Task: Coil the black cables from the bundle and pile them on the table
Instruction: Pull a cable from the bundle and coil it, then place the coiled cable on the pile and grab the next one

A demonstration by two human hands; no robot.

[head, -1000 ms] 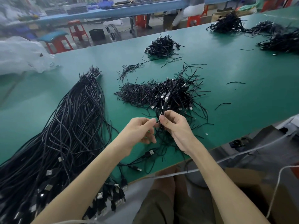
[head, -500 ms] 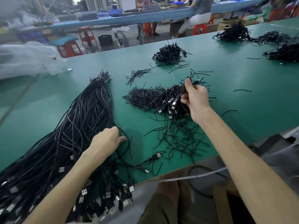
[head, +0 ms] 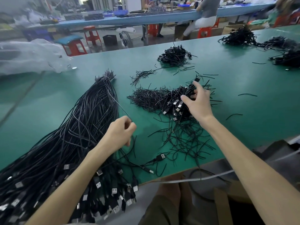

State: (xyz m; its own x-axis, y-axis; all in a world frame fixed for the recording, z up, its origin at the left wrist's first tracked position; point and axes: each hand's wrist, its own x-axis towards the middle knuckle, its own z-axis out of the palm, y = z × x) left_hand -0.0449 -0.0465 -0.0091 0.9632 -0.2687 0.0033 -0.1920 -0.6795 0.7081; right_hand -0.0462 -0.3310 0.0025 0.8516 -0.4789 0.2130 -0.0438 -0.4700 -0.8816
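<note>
Cable bundle (head: 73, 135) lay long and loose on the left of the bench (head: 259, 78); your left hand (head: 120, 132), resting on it before, pinched one cable (head: 122, 112) drawn clear. Your right hand (head: 197, 101) had sunk lower, fingers clamped on the coiled pile (head: 154, 98) mid-bench.

no readable text, label, brand or number shows anywhere here.

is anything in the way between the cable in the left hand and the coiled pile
Nothing solid. The left hand pinches a cable from the bundle; bare table separates it from the pile. Thin loose ties lie nearer the front edge, and the right hand is on the pile's right side.
</note>
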